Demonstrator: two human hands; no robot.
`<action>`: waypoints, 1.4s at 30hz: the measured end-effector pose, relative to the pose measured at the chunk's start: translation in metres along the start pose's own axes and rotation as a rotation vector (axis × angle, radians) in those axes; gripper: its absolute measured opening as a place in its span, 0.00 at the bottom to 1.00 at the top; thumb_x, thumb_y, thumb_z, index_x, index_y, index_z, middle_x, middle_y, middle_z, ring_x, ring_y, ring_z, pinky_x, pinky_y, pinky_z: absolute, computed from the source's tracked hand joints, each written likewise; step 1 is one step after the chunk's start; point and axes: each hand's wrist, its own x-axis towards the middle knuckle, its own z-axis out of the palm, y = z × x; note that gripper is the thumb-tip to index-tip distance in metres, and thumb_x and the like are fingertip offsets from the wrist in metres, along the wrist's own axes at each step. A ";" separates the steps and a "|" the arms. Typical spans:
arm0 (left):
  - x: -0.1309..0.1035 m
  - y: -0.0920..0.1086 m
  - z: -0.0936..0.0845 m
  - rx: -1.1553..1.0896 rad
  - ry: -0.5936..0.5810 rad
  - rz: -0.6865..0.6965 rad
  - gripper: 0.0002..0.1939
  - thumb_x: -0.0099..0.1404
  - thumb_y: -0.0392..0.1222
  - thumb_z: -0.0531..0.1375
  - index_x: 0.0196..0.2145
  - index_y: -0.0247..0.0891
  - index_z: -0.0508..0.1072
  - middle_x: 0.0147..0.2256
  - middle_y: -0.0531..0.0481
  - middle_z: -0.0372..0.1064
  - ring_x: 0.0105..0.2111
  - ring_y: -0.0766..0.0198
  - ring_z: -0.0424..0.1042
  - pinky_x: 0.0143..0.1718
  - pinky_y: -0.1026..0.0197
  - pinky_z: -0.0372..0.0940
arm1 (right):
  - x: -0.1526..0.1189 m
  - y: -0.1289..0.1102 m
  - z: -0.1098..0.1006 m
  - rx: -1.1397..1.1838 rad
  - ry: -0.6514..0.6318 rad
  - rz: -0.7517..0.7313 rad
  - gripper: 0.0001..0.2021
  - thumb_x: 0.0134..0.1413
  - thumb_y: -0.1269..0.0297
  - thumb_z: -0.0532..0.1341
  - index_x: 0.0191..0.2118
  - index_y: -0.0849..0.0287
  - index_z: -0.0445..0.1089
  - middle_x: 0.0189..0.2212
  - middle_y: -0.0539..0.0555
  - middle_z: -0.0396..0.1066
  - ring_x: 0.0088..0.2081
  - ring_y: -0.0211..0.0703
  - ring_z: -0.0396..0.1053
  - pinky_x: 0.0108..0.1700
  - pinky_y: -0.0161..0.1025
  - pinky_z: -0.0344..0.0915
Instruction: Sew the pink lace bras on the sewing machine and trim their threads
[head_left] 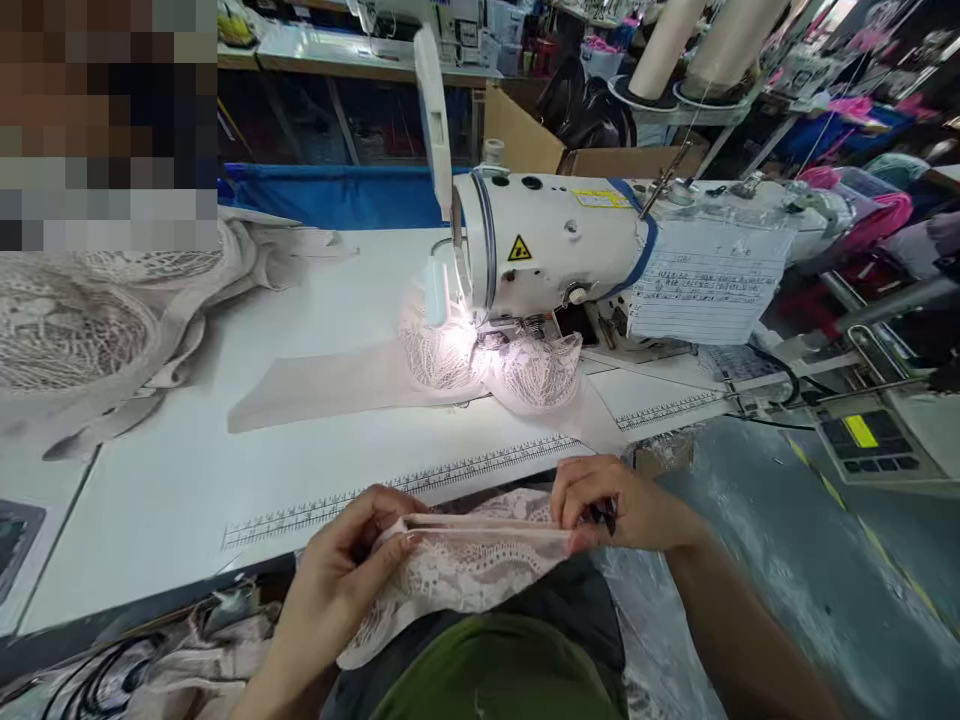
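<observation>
Between my two hands, over my lap, a pale pink lace piece (pixel 480 565) is stretched along its upper edge. My left hand (pixel 356 555) pinches the left end between thumb and fingers. At the right end, my right hand (pixel 611 505) grips the edge with curled fingers; a small dark object shows between them, too small to name. Beyond my hands, a pale lace bra (pixel 536 372) lies on the white table (pixel 330 465), its middle under the lit needle area of a white sewing machine (pixel 555 240). One band of it extends left.
Pale lace bras (pixel 75 330) are piled on the table's left side. A printed ruler strip (pixel 480 465) runs along the front edge. A control panel (pixel 874 440) stands at right. Behind the machine is a cardboard box (pixel 521 130). Fabric and dark cords lie at lower left.
</observation>
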 end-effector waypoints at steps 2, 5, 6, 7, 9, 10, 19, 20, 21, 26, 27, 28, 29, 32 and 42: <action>0.005 -0.002 -0.001 0.008 0.031 0.060 0.04 0.63 0.43 0.65 0.32 0.41 0.76 0.38 0.45 0.74 0.33 0.59 0.72 0.29 0.62 0.66 | -0.004 0.001 0.001 -0.054 0.076 0.054 0.11 0.60 0.55 0.66 0.32 0.57 0.78 0.33 0.57 0.77 0.36 0.42 0.73 0.38 0.38 0.72; 0.009 -0.004 0.000 0.019 0.108 0.168 0.03 0.60 0.39 0.67 0.29 0.41 0.77 0.36 0.47 0.73 0.36 0.58 0.72 0.33 0.61 0.66 | -0.007 0.001 0.005 -0.142 0.192 0.094 0.11 0.62 0.56 0.65 0.32 0.56 0.77 0.33 0.57 0.76 0.36 0.43 0.72 0.36 0.38 0.70; 0.009 -0.005 0.002 0.023 0.138 0.205 0.03 0.60 0.38 0.67 0.29 0.42 0.77 0.35 0.48 0.72 0.36 0.59 0.71 0.34 0.62 0.66 | -0.007 0.000 0.006 -0.172 0.232 0.098 0.11 0.62 0.57 0.65 0.31 0.56 0.76 0.32 0.56 0.76 0.35 0.42 0.72 0.35 0.38 0.69; 0.009 -0.006 0.004 0.023 0.165 0.233 0.03 0.60 0.37 0.66 0.29 0.43 0.78 0.34 0.49 0.71 0.35 0.60 0.70 0.35 0.62 0.65 | -0.007 0.000 0.008 -0.202 0.273 0.100 0.10 0.62 0.58 0.66 0.30 0.56 0.75 0.31 0.56 0.76 0.34 0.42 0.71 0.35 0.38 0.68; 0.008 -0.007 0.008 0.011 0.207 0.258 0.05 0.61 0.36 0.66 0.29 0.44 0.78 0.33 0.51 0.70 0.35 0.62 0.69 0.35 0.63 0.64 | -0.005 -0.002 0.013 -0.261 0.343 0.101 0.10 0.61 0.62 0.66 0.29 0.56 0.71 0.31 0.54 0.75 0.32 0.41 0.71 0.33 0.38 0.66; 0.008 -0.007 0.010 0.005 0.227 0.261 0.05 0.61 0.35 0.66 0.29 0.44 0.78 0.33 0.51 0.70 0.34 0.62 0.68 0.34 0.63 0.64 | -0.004 -0.003 0.015 -0.296 0.372 0.095 0.10 0.61 0.64 0.65 0.28 0.56 0.69 0.31 0.53 0.75 0.32 0.40 0.70 0.33 0.38 0.65; 0.010 -0.009 0.015 0.072 0.301 0.230 0.04 0.61 0.39 0.67 0.28 0.44 0.78 0.34 0.51 0.70 0.34 0.62 0.68 0.30 0.63 0.60 | 0.003 -0.001 0.025 -0.455 0.492 0.063 0.11 0.60 0.69 0.63 0.29 0.54 0.61 0.29 0.51 0.73 0.27 0.38 0.64 0.28 0.35 0.61; 0.011 -0.010 0.014 0.077 0.298 0.244 0.04 0.61 0.39 0.67 0.29 0.44 0.78 0.34 0.51 0.70 0.34 0.62 0.68 0.30 0.63 0.60 | 0.003 -0.001 0.026 -0.448 0.505 0.101 0.10 0.60 0.67 0.63 0.30 0.54 0.62 0.29 0.50 0.72 0.26 0.37 0.63 0.27 0.35 0.60; 0.011 -0.011 0.014 0.080 0.295 0.260 0.03 0.61 0.39 0.67 0.29 0.45 0.79 0.33 0.51 0.71 0.34 0.62 0.68 0.29 0.63 0.59 | 0.002 0.000 0.026 -0.446 0.521 0.145 0.08 0.60 0.65 0.64 0.31 0.54 0.64 0.29 0.50 0.72 0.25 0.36 0.61 0.26 0.34 0.60; 0.010 -0.015 0.016 0.073 0.283 0.300 0.04 0.61 0.37 0.67 0.30 0.44 0.79 0.33 0.51 0.71 0.34 0.61 0.68 0.30 0.63 0.60 | 0.003 0.000 0.026 -0.492 0.520 0.242 0.06 0.62 0.59 0.63 0.36 0.54 0.72 0.28 0.51 0.71 0.25 0.38 0.64 0.26 0.35 0.61; 0.010 -0.015 0.017 0.067 0.279 0.317 0.04 0.61 0.36 0.67 0.30 0.44 0.79 0.33 0.50 0.72 0.35 0.61 0.69 0.31 0.62 0.61 | 0.003 -0.001 0.025 -0.495 0.510 0.236 0.06 0.63 0.60 0.63 0.35 0.54 0.73 0.27 0.51 0.70 0.25 0.38 0.63 0.26 0.35 0.61; 0.010 -0.015 0.018 0.058 0.272 0.334 0.04 0.61 0.35 0.67 0.30 0.44 0.79 0.33 0.50 0.72 0.35 0.60 0.69 0.32 0.62 0.62 | 0.004 -0.003 0.022 -0.484 0.494 0.235 0.08 0.63 0.60 0.62 0.33 0.55 0.73 0.26 0.51 0.69 0.24 0.37 0.62 0.26 0.35 0.60; 0.010 -0.016 0.018 0.044 0.263 0.351 0.05 0.61 0.35 0.67 0.30 0.44 0.79 0.32 0.50 0.72 0.35 0.60 0.69 0.32 0.62 0.63 | 0.004 -0.005 0.019 -0.455 0.474 0.240 0.08 0.63 0.61 0.62 0.31 0.55 0.73 0.26 0.51 0.68 0.23 0.36 0.60 0.25 0.35 0.59; 0.010 -0.014 0.012 -0.017 0.204 0.356 0.05 0.62 0.34 0.67 0.31 0.44 0.79 0.32 0.50 0.70 0.36 0.60 0.70 0.34 0.62 0.64 | 0.001 -0.015 0.004 -0.305 0.367 0.247 0.09 0.62 0.63 0.63 0.30 0.55 0.73 0.26 0.50 0.67 0.22 0.35 0.59 0.24 0.35 0.57; 0.016 0.019 0.041 0.138 -0.452 0.343 0.04 0.68 0.39 0.62 0.41 0.42 0.74 0.42 0.46 0.69 0.42 0.59 0.71 0.43 0.60 0.66 | 0.030 -0.050 0.025 -0.346 0.074 0.120 0.06 0.54 0.74 0.65 0.29 0.57 0.70 0.27 0.49 0.72 0.33 0.40 0.66 0.37 0.38 0.60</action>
